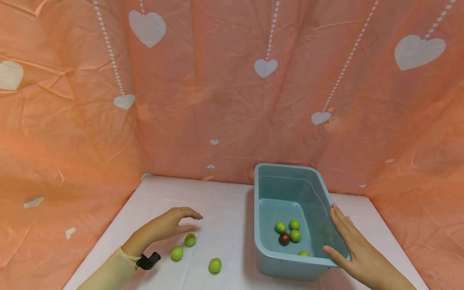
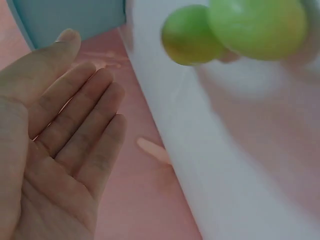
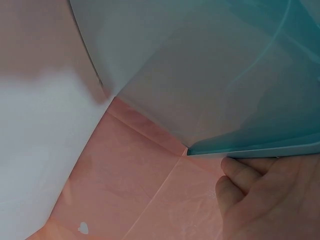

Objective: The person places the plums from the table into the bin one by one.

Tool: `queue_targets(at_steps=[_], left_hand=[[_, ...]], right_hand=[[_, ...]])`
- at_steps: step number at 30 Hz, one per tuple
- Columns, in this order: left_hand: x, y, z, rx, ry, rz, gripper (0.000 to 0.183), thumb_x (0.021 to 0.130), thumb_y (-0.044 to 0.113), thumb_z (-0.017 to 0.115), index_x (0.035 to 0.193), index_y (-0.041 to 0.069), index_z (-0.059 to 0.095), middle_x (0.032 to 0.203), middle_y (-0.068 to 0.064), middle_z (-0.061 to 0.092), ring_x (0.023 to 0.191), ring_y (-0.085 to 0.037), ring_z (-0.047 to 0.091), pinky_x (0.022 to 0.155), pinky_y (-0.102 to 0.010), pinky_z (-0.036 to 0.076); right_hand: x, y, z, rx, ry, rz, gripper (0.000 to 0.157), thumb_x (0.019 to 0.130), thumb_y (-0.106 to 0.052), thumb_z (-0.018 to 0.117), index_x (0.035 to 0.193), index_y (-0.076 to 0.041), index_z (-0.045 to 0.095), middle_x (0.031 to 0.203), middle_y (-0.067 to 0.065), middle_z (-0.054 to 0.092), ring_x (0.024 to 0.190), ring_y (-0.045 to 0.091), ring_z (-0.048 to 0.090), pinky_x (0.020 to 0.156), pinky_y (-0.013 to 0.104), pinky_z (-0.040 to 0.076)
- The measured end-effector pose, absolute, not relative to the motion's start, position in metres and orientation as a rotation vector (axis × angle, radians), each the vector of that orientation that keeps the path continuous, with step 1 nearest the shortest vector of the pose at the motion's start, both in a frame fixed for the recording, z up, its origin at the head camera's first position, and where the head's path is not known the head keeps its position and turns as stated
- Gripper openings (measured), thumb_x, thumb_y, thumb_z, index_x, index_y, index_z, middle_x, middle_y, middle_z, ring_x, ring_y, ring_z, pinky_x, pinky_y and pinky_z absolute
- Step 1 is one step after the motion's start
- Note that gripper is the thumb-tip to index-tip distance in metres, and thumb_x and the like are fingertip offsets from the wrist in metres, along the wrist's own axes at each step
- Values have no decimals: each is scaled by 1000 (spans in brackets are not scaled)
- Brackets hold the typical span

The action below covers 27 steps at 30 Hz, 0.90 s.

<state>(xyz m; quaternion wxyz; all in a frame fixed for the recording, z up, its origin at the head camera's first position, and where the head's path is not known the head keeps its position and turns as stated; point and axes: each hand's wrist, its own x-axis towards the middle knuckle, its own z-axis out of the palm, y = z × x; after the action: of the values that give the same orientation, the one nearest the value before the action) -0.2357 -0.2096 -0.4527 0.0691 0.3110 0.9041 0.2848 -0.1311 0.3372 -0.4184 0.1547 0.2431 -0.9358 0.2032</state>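
Orange-pink drape (image 1: 217, 100), back + L/R sides, w/ wht hearts (image 1: 148, 28) & dotted lines (image 1: 274, 24); pale tbl (image 1: 226, 209) below.

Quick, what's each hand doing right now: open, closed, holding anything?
Left hand: open, holding nothing, near a green fruit.
Right hand: open, touching the blue bin.

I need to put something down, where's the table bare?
Bare: between the left hand and the back curtain, and between the blue bin and the nearest loose green fruit. Crowded: beside that hand, where two more fruits lie.

Bin (image 1: 282, 265) on table (image 1: 224, 209), right; three fruits (image 1: 215, 265) left of it (five showing inside).
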Motion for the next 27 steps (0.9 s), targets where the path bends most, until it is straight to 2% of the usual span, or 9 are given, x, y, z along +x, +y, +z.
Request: queue_targets(at_steps=[5,11,19,27], left_hand=[[-231,-217,-458,906,2707,850,35,105,31,73,133,10,74,133,2,73,131,-31,65,110,-55,51],[-226,-220,-463,932,2689,820,33,104,28,74,130,8,75,130,-3,74,126,-31,67,107,-51,54],[-222,-221,-467,941,2692,764,35,100,30,78,128,8,76,127,-4,75,124,-32,68,106,-54,54],[-221,-222,-471,893,2669,750,36,98,33,81,126,11,77,125,0,75,123,-28,68,106,-54,54]], right_hand=[[-131,337,-418,697,-2677,588,102,96,-29,81,173,-8,17,180,8,9,161,2,-3,121,6,-2],[-132,339,-420,699,-2676,588,103,96,-29,82,173,-9,16,180,8,10,161,4,-2,119,5,-2],[-131,339,-419,670,-2721,581,102,98,-31,79,174,-11,13,180,9,10,163,12,-2,117,4,-5],[-133,339,-420,698,-2688,564,103,96,-31,81,173,-9,15,179,13,15,159,1,-3,119,5,-3]])
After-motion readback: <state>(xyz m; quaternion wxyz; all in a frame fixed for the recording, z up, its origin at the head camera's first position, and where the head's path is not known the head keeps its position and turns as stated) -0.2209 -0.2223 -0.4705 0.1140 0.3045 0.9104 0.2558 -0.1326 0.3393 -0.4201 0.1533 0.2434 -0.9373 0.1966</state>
